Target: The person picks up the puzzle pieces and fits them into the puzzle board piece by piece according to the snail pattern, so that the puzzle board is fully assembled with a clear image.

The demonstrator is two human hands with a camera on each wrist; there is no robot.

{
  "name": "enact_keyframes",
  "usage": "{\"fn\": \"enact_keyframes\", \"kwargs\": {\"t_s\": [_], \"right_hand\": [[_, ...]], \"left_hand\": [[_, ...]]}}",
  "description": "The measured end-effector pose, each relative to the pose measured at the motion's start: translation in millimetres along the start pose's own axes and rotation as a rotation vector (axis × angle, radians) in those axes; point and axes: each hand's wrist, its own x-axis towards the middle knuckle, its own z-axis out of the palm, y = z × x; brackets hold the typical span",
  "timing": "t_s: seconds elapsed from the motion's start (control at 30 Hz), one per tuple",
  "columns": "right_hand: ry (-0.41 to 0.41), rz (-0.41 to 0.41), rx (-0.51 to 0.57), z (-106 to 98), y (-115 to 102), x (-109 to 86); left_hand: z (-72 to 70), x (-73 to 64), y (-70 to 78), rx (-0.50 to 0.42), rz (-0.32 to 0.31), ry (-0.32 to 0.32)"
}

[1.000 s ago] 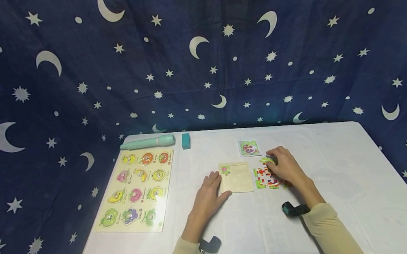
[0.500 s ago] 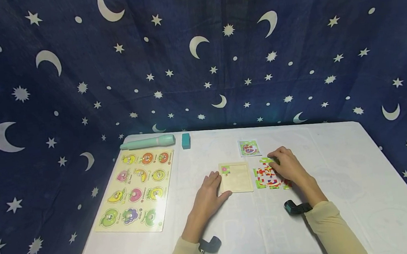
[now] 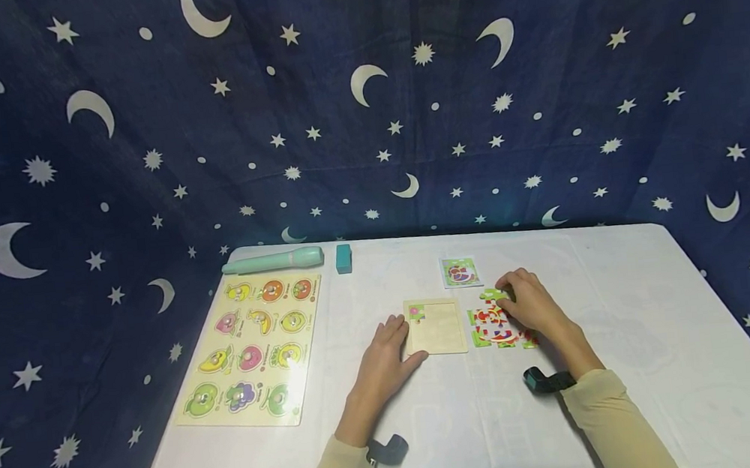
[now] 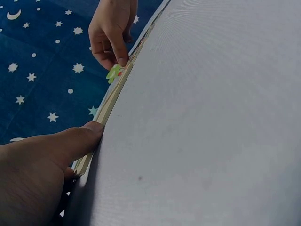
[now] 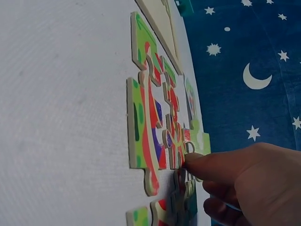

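A square wooden puzzle tray (image 3: 442, 333) lies mid-table with a green piece bearing a pink flower (image 3: 416, 311) in its upper left corner. My left hand (image 3: 380, 361) rests at that tray, fingers extended along the left side and thumb on the front edge. In the left wrist view, the thumb (image 4: 82, 139) presses that edge. Loose jigsaw pieces (image 3: 492, 327), red, green and purple, lie right of the tray. Over their far end, my right hand (image 3: 531, 305) pinches a green puzzle piece (image 5: 200, 141) between thumb and fingers. Its fingertips are partly hidden.
A small picture card (image 3: 460, 272) lies behind the tray. At left is a fruit peg-puzzle board (image 3: 247, 352), with a mint-green wand-shaped item (image 3: 272, 262) and a teal block (image 3: 343, 259) behind it. A starry curtain (image 3: 363, 114) hangs beyond the white table (image 3: 625, 300).
My right hand has shifted slightly right, and the green piece at its fingertips has moved slightly right too. My left hand stays at the tray.
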Motion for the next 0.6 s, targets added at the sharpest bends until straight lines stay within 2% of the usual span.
{"fn": "enact_keyframes", "kwargs": {"t_s": [0.33, 0.6], "right_hand": [[0.021, 0.002, 0.056, -3.5, -2.4, -1.4], [0.032, 0.004, 0.077, -8.1, -9.0, -5.7]], "left_hand": [[0.8, -0.1, -0.1, -0.002, -0.019, -0.019], [0.8, -0.2, 0.2, 0.011, 0.002, 0.009]]}}
